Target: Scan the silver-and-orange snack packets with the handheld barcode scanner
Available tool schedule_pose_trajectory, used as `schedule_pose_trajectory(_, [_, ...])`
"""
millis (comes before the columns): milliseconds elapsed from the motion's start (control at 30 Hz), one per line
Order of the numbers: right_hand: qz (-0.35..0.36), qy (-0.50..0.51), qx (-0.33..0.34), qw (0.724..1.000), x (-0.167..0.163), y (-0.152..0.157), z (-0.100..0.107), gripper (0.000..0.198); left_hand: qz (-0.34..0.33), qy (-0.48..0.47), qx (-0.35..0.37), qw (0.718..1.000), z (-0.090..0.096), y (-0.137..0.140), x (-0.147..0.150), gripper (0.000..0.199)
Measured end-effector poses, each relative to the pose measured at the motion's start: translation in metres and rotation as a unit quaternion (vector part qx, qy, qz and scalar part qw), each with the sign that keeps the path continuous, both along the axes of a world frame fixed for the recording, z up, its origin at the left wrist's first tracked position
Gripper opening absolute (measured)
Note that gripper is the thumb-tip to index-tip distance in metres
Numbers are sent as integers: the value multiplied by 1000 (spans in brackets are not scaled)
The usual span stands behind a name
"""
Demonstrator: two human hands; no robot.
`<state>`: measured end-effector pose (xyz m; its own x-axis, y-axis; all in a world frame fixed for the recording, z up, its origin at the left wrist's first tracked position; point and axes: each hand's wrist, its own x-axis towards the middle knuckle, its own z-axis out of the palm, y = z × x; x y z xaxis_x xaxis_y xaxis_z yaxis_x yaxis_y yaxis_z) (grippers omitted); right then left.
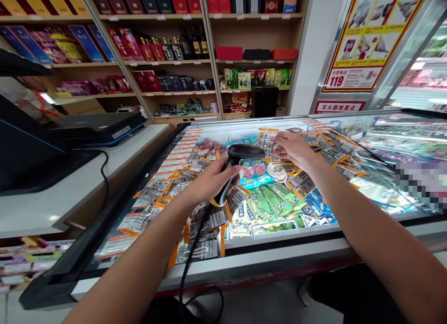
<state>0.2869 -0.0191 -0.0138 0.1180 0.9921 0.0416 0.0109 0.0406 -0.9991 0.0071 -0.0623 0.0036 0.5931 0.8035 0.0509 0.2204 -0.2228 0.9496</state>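
My left hand [218, 177] is wrapped around the handle of a black barcode scanner [246, 151], whose cable hangs down past the freezer's front edge. The scanner's head points right, toward a small clear packet with an orange edge and a printed label [266, 140]. My right hand [291, 149] pinches that packet at its right side; part of the grip is hidden. Under both hands, many similar orange-edged packets [204, 249] lie on the glass lid. Through the glass show green ice-cream wrappers [275, 200], blue-and-pink packs [256, 169] and a round tub lid [277, 170].
The chest freezer's front rim [279, 256] runs across in front of me. At left, a white counter [139, 151] carries a black scale-like device [98, 126]. Shelves of boxes and bottles [195, 40] stand behind. Another person's arm [26, 98] shows at far left.
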Motion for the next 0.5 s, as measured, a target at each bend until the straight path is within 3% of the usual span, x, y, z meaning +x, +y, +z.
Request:
schedule_pose_trajectory(367, [-25,-1,1,1000,1,2,2,22,-45,-23,-31,998,-4,-1,1,28])
schedule_pose_trajectory(500, [-118,-131,82,981,25,12,4,24,-15,-91,-37,995,-4,3,2,25])
